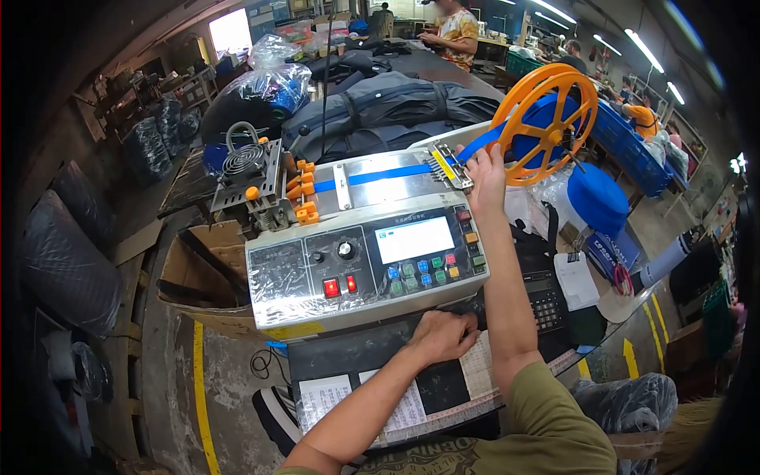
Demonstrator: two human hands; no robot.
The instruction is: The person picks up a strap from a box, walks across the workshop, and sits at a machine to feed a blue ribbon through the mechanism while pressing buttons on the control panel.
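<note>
Blue webbing [388,175] runs flat across the top of a grey cutting machine [277,273] with a lit screen [413,240]. It passes through a guide with a yellow strip [449,166] and up to an orange reel [554,127]. At the right end of the guide, my right hand [484,176] touches the webbing; its fingers are partly spread, and whether they grip it is unclear. My left hand [445,336] rests with curled fingers on the dark surface below the control panel; whether something is inside is hidden.
A cardboard box [198,269] stands under the machine's left end. Dark fabric bundles [388,107] lie behind. A calculator [546,309], a paper pad [576,281] and a blue roll [598,198] are at the right. A person [455,36] stands at the far table.
</note>
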